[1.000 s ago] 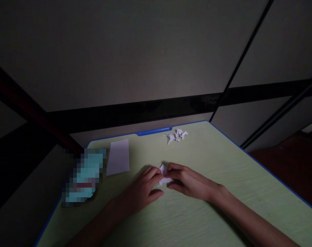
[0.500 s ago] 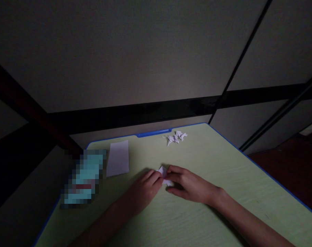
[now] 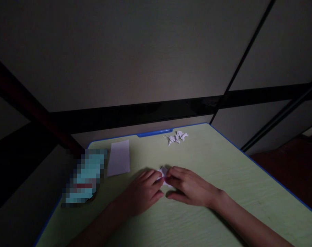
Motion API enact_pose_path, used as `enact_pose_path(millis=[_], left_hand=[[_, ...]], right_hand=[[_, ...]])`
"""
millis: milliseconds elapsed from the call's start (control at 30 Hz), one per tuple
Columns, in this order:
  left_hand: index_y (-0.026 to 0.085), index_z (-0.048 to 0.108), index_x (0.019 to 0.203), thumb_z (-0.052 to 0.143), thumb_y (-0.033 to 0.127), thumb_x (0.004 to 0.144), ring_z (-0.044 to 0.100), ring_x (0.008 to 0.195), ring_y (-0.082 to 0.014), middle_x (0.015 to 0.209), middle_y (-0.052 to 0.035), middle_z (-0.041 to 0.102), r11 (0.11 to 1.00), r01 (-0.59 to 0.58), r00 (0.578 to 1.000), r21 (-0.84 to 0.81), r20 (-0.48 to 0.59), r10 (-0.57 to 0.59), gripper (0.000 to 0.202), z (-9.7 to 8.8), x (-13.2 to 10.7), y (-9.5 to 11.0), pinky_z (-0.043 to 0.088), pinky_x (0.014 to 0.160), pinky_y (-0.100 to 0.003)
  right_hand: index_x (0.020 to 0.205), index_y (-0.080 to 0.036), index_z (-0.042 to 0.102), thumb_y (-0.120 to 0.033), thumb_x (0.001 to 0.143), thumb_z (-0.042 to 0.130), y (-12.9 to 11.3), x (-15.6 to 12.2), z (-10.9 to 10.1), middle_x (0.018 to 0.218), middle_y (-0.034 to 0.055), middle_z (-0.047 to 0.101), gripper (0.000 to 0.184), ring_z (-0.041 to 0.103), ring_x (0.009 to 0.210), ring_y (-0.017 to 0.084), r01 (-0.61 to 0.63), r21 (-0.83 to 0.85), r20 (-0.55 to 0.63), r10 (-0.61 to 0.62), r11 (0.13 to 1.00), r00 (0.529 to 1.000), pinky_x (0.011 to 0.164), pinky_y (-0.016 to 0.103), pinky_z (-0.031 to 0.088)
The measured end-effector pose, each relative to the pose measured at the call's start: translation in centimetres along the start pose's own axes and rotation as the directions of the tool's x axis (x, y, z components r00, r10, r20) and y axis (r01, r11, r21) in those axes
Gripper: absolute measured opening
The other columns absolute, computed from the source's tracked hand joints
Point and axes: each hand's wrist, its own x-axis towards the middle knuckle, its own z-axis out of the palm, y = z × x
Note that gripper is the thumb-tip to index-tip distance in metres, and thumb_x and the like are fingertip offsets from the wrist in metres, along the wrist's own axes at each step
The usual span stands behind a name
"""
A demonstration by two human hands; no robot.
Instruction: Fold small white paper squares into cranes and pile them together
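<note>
A small piece of folded white paper [image 3: 164, 171] lies on the table between my two hands, partly covered by fingers. From the left, my left hand [image 3: 145, 187] has its curled fingers pressed on the paper's left side, the thumb lower and a little apart. My right hand [image 3: 188, 185] bends its fingers over the right side, its thumb resting nearer to me. The fingertips of both hands almost meet at the paper. Its exact folds are too small and shaded to make out.
A stack of white paper sheets [image 3: 119, 157] lies at the left, beside a pixelated light-blue object [image 3: 87, 175]. Several folded white paper figures [image 3: 176, 138] sit near the far edge. The pale table [image 3: 209, 154] has a blue rim and stands against a panelled wall [image 3: 135, 51].
My left thumb has moved down, away from the fingers. My right fingers have shifted slightly and cover more of the folded paper. The view has moved a little.
</note>
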Motion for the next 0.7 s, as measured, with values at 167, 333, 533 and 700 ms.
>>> enact_pose_path(millis=[167, 333, 533, 700], left_hand=[[0.018, 0.055, 0.091, 0.043, 0.016, 0.076, 0.045, 0.092, -0.0165, 0.097, -0.006, 0.05, 0.965, 0.103, 0.982, -0.24, -0.13, -0.137, 0.02, 0.6, -0.2, 0.0, 0.039, 0.079, -0.03], [0.016, 0.053, 0.081, 0.048, 0.013, 0.07, 0.047, 0.079, -0.017, 0.08, -0.0039, 0.05, 0.869, 0.375, 0.853, -0.323, -0.247, -0.46, 0.013, 1.7, -0.1, 0.3, 0.042, 0.071, -0.033], [0.016, 0.048, 0.073, 0.051, 0.017, 0.066, 0.045, 0.077, -0.0199, 0.076, -0.0036, 0.049, 0.842, 0.491, 0.801, -0.221, -0.266, -0.537, 0.008, 2.0, 0.4, 0.3, 0.04, 0.068, -0.037], [0.016, 0.046, 0.072, 0.051, 0.013, 0.063, 0.045, 0.076, -0.019, 0.075, -0.0029, 0.05, 0.822, 0.499, 0.771, -0.275, -0.293, -0.566, 0.011, 2.3, 0.5, 0.1, 0.04, 0.067, -0.036]], right_hand=[[0.091, -0.011, 0.056, -0.035, 0.077, 0.044, -0.1, 0.0, -0.1, 0.085, 0.0088, 0.05, 0.031, 0.045, 0.085, 0.02, -0.004, -0.012, 0.011, 0.004, 1.0, 1.0, 0.077, 0.031, 0.039], [0.097, -0.011, 0.054, -0.032, 0.078, 0.043, -0.4, -0.2, -0.2, 0.092, 0.0103, 0.049, 0.03, 0.044, 0.09, 0.02, -0.024, 0.021, 0.01, 0.024, 0.999, 1.0, 0.082, 0.033, 0.037], [0.104, -0.009, 0.05, -0.034, 0.077, 0.044, -1.3, 0.0, 0.2, 0.094, 0.0113, 0.049, 0.037, 0.041, 0.094, 0.023, -0.046, 0.059, 0.0, 0.046, 0.997, 0.999, 0.084, 0.035, 0.036], [0.108, -0.007, 0.047, -0.032, 0.078, 0.044, -1.7, 0.0, 0.3, 0.102, 0.0132, 0.048, 0.039, 0.041, 0.097, 0.023, -0.051, 0.054, 0.012, 0.05, 0.997, 0.999, 0.086, 0.035, 0.036]])
